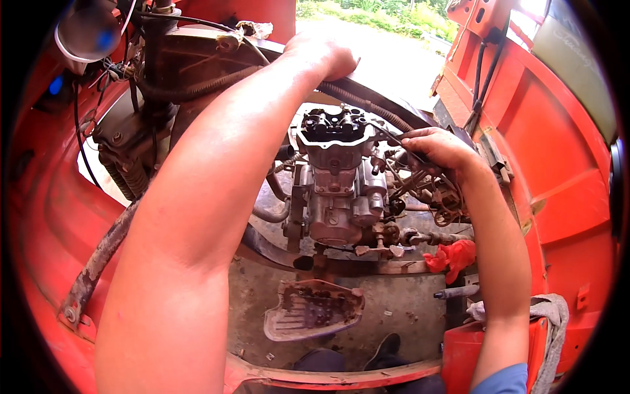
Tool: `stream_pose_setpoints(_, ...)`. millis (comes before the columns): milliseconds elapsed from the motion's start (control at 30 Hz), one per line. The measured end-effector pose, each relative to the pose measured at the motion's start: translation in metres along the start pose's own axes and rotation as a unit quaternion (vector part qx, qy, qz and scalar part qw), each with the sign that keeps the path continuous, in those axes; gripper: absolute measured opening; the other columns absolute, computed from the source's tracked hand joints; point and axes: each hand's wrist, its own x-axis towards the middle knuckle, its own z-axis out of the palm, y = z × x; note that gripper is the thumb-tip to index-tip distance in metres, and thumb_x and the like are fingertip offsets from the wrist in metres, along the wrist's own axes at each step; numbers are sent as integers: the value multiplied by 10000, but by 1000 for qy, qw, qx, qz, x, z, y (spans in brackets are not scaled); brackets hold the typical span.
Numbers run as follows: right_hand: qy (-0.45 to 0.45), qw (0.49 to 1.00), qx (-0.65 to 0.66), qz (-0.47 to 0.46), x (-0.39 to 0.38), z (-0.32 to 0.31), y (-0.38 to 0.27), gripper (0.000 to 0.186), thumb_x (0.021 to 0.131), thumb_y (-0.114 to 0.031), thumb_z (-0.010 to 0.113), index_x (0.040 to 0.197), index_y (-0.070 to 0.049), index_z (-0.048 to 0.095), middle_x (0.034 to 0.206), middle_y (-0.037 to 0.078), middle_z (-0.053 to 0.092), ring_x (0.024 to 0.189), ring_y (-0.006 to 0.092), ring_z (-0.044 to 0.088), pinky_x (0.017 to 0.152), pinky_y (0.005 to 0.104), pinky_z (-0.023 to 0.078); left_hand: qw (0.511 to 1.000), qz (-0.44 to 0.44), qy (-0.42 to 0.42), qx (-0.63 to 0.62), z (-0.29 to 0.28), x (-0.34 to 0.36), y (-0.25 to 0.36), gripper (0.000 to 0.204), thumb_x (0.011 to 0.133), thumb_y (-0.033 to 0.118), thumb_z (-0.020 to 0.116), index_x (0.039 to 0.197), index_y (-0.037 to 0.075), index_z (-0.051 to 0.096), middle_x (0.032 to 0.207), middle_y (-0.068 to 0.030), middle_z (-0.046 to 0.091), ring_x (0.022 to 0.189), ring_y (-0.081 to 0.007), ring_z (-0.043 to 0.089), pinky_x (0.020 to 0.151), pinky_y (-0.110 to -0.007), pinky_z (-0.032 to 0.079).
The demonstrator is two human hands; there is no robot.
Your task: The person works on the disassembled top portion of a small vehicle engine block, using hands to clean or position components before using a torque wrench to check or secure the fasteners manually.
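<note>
My left hand (328, 56) reaches far forward, over the dark frame bar beyond the engine. Its fingers curl closed, with their undersides hidden; a small tip shows by the knuckles, too little to name. At the right of the engine (333, 184), my right hand (443, 148) is closed, thumb and fingers pinching a thin dark cable-like piece (392, 136) beside the engine's upper edge. The engine stands upright in the middle with its top uncovered, showing the dark valve parts (335, 123) inside a pale rim.
Ribbed hose (377, 108) runs along the far frame bar (357, 90). A dirty grille-like cover (314, 310) lies on the floor near my feet. At right are a red cloth (451, 257), a grey rag (554, 328) and red body panels (558, 164). Loose wires hang at upper left.
</note>
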Motion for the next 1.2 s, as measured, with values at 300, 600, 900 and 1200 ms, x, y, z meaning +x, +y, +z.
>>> stream_pose_setpoints(300, -43, 955, 291, -42, -4, 134, 23, 310, 1066, -218, 501, 1302, -23, 553, 963, 106, 740, 688, 155, 668, 568, 284, 516, 1000, -17, 15, 7, 8, 8, -3, 507, 1049, 477, 395, 1312, 148, 678, 1328, -99, 679, 1229, -299, 634, 1044, -426, 499)
stream_pose_setpoints(600, 13, 956, 279, -93, -12, 139, 2, 298, 1036, -185, 506, 1237, 13, 599, 899, 89, 700, 711, 157, 645, 614, 317, 516, 1000, -12, 11, 12, 20, 19, -15, 465, 1037, 433, 417, 1292, 147, 680, 1323, -106, 678, 1215, -293, 643, 1029, -439, 506)
stream_pose_setpoints(900, 0, 997, 77, -24, 2, 19, 26, 261, 1016, -204, 634, 1178, -5, 683, 812, 3, 676, 565, 57, 567, 481, 217, 441, 1000, -24, 3, -7, 9, 9, -6, 475, 1043, 439, 408, 1291, 140, 681, 1313, -103, 684, 1213, -290, 643, 1025, -429, 508)
stream_pose_setpoints(1200, -55, 991, 115, 46, 4, -2, 10, 208, 1018, -189, 641, 1141, -26, 682, 751, 34, 671, 511, 73, 540, 446, 214, 443, 998, 35, -17, 38, -4, -5, 4, 486, 1053, 449, 391, 1290, 146, 688, 1310, -99, 688, 1215, -290, 643, 1032, -427, 506)
